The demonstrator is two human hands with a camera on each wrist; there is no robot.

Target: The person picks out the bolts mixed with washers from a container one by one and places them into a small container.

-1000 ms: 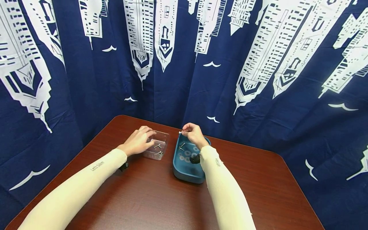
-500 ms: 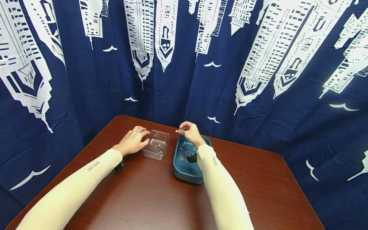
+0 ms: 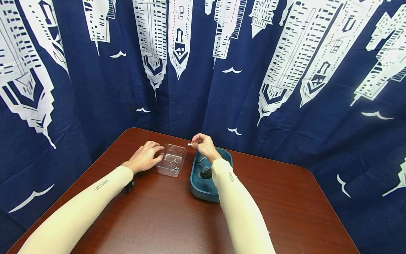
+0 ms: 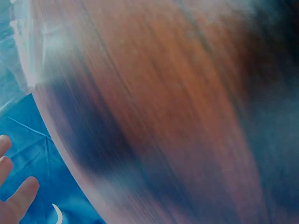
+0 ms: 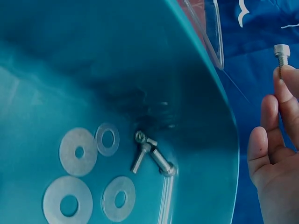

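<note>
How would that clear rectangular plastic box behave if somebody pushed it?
The clear rectangular plastic box would probably slide, standing on a glossy brown wood-grained table. It seems unlikely to tip, being wider than tall. The loose silver metal screws inside might shift or roll.

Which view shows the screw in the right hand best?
The right wrist view: there the screw sticks out of the right hand's pinch, large enough to make out its head and thread. The head view shows it only as a tiny pale spot; the left wrist view doesn't show it.
</note>
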